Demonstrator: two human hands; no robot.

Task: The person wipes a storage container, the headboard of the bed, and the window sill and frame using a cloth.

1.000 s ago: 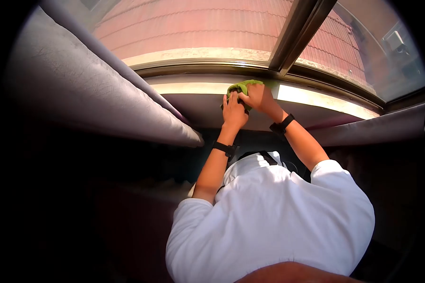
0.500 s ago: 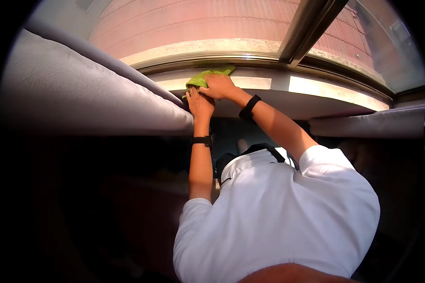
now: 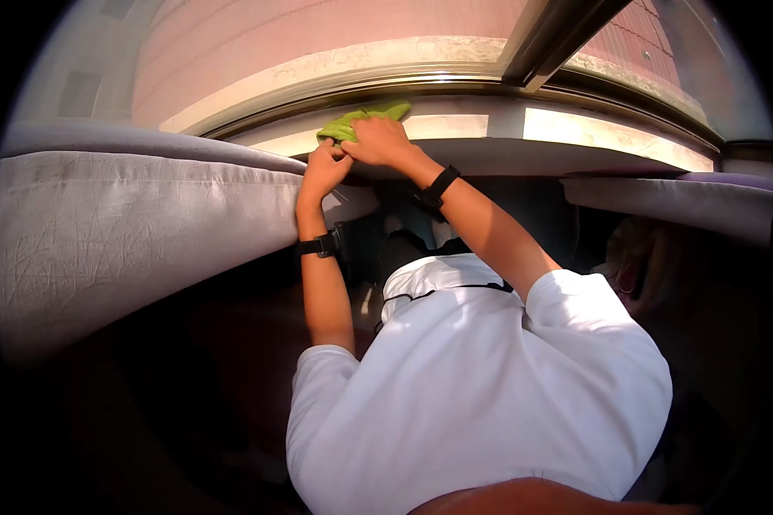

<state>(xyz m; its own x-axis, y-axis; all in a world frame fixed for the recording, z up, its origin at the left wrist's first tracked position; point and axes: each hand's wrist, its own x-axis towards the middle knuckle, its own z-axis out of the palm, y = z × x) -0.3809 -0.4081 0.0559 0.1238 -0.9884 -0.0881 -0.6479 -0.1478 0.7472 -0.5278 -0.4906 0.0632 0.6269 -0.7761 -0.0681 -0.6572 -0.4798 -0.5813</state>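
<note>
A bunched green cloth [image 3: 342,126] lies on the window sill [image 3: 442,127], up against the window frame. My right hand [image 3: 380,142] is closed over the cloth and presses it to the sill. At the cloth's near left edge, the bent fingers of my left hand [image 3: 325,174] pinch it, close beside the right thumb. Part of the cloth is hidden under the right hand. Both wrists wear a black band.
A pale curtain [image 3: 146,219] hangs close to my left forearm, and another curtain [image 3: 674,206] hangs on the right. Behind the sill stand the window frame's metal track [image 3: 438,83] and a dark upright [image 3: 554,43].
Both hands and the cloth sit further left along the sill. The left curtain has swung out and spread more to the left. The view has shifted a little.
</note>
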